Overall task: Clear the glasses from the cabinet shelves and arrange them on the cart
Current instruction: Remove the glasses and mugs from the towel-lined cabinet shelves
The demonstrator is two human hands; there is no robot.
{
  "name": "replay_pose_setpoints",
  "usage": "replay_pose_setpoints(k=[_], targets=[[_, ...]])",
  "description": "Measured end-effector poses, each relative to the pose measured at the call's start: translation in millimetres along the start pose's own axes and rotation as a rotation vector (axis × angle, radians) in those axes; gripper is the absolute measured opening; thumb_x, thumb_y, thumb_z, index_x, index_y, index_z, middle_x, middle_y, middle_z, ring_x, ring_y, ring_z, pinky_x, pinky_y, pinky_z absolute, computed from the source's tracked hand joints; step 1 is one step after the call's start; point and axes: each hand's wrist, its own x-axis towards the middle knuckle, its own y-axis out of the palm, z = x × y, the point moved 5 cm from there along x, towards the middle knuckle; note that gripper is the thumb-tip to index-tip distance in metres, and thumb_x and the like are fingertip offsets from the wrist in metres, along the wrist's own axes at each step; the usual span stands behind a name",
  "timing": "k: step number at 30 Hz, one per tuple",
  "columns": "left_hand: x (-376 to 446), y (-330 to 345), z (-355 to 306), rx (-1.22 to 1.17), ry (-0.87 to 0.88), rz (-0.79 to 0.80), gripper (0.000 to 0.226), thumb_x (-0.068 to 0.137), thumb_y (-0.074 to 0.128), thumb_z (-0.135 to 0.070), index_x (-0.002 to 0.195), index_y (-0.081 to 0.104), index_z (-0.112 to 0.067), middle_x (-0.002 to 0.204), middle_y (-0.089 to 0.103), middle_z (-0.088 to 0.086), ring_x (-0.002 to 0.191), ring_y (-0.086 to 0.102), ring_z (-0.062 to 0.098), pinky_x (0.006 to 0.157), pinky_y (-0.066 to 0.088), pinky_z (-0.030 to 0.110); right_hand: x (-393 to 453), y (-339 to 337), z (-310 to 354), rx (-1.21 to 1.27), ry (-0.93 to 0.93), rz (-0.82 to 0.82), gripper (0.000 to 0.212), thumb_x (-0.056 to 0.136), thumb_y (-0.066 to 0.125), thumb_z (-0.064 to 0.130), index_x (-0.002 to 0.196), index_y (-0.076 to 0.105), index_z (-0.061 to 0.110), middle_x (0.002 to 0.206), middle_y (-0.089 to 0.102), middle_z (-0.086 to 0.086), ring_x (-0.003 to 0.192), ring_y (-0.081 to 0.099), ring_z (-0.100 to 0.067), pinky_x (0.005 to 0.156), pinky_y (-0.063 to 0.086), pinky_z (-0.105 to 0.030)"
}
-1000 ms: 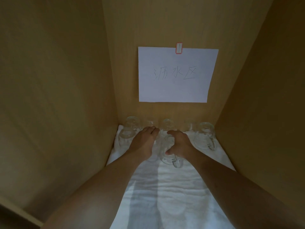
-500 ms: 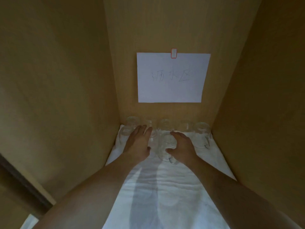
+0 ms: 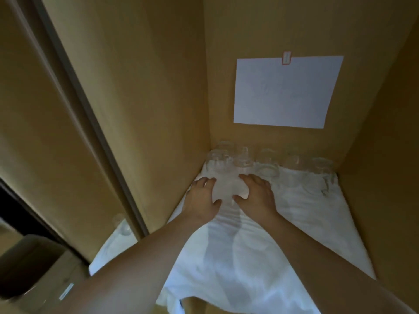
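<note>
1. Two hands are deep inside the wooden cabinet, both down on the white cloth that covers the shelf.
2. Left hand curls round the left side of a clear glass, thumb tucked in at its near edge.
3. Right hand wraps the same glass from the right side, thumb pointing in toward the left thumb; the glass sits on the cloth between both palms.
4. Motion blur smears that glass, so I cannot tell whether one glass or two sit between the hands.
5. Behind the hands, a row of glasses stands at the far edge of the cloth, against the back wall, running from the left corner to the right corner.
6. Above that row, a white paper sheet is fixed to the back wall by a small red-edged clip; its writing is too faint to read.
7. Left of the cloth, past the cabinet's side panel, another glass stands on more white fabric.
8. Further left and lower, a cardboard box sits open.
</note>
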Motion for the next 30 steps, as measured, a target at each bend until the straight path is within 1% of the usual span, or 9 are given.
replay_pose_setpoints(k=[2, 6, 10, 16, 20, 25, 27, 30], targets=[[-16, -6, 9, 0.013, -0.027, -0.008, 0.071, 0.091, 0.068, -0.041, 0.150, 0.040, -0.014, 0.147, 0.048, 0.008, 0.134, 0.044, 0.028, 0.110, 0.039, 0.036, -9, 7, 7, 0.008, -0.022, 0.030, 0.072, 0.087, 0.071, 0.048, 0.151, 0.043, 0.031, 0.157, 0.040, -0.002, 0.142, 0.033, -0.031, 0.114, 0.035, -0.043], [-37, -22, 24, -0.006, -0.068, -0.017, 0.069, 0.092, 0.066, -0.042, 0.150, 0.041, -0.015, 0.147, 0.048, 0.008, 0.135, 0.043, 0.029, 0.108, 0.042, 0.041, -28, 14, 24, 0.021, -0.023, 0.063, 0.073, 0.087, 0.071, 0.047, 0.152, 0.041, 0.033, 0.158, 0.038, -0.002, 0.142, 0.032, -0.031, 0.113, 0.034, -0.041], [-60, -35, 30, -0.029, -0.063, -0.047, 0.068, 0.092, 0.067, -0.043, 0.149, 0.043, -0.015, 0.146, 0.049, 0.008, 0.133, 0.044, 0.028, 0.106, 0.043, 0.040, -54, 14, 43, 0.011, -0.026, 0.067, 0.073, 0.087, 0.070, 0.048, 0.152, 0.040, 0.033, 0.159, 0.036, -0.001, 0.142, 0.032, -0.031, 0.113, 0.034, -0.040], [-108, -50, 37, -0.065, -0.001, -0.071, 0.066, 0.092, 0.068, -0.041, 0.148, 0.044, -0.017, 0.148, 0.047, 0.006, 0.134, 0.042, 0.026, 0.107, 0.036, 0.032, -106, 16, 77, -0.028, 0.008, 0.075, 0.073, 0.088, 0.068, 0.049, 0.153, 0.037, 0.035, 0.160, 0.033, 0.001, 0.144, 0.030, -0.028, 0.115, 0.033, -0.041], [-155, -70, 53, -0.126, 0.019, -0.076, 0.067, 0.091, 0.069, -0.040, 0.149, 0.043, -0.018, 0.151, 0.043, 0.004, 0.139, 0.037, 0.026, 0.109, 0.039, 0.035, -151, 24, 109, -0.076, 0.029, 0.079, 0.074, 0.088, 0.068, 0.049, 0.153, 0.035, 0.033, 0.160, 0.034, 0.002, 0.143, 0.032, -0.027, 0.114, 0.035, -0.042], [-217, -97, 91, -0.115, 0.031, -0.072, 0.056, 0.090, 0.070, -0.037, 0.138, 0.050, -0.016, 0.139, 0.049, 0.006, 0.127, 0.046, 0.028, 0.102, 0.042, 0.037, -204, 44, 163, -0.108, 0.018, 0.085, 0.076, 0.088, 0.068, 0.051, 0.153, 0.035, 0.033, 0.157, 0.037, 0.003, 0.140, 0.035, -0.027, 0.111, 0.038, -0.041], [-242, -107, 115, -0.109, -0.026, -0.068, 0.057, 0.090, 0.069, -0.037, 0.140, 0.049, -0.017, 0.144, 0.047, 0.007, 0.131, 0.044, 0.029, 0.105, 0.041, 0.040, -225, 55, 186, -0.095, 0.009, 0.090, 0.075, 0.088, 0.069, 0.048, 0.153, 0.036, 0.032, 0.155, 0.039, 0.003, 0.138, 0.037, -0.027, 0.110, 0.040, -0.040], [-277, -124, 155, -0.079, -0.116, -0.074, 0.060, 0.089, 0.069, -0.038, 0.143, 0.049, -0.022, 0.149, 0.044, 0.007, 0.136, 0.039, 0.030, 0.109, 0.038, 0.042, -255, 80, 220, -0.087, -0.016, 0.147, 0.076, 0.088, 0.070, 0.047, 0.153, 0.035, 0.032, 0.155, 0.039, 0.003, 0.137, 0.037, -0.026, 0.109, 0.039, -0.038]])
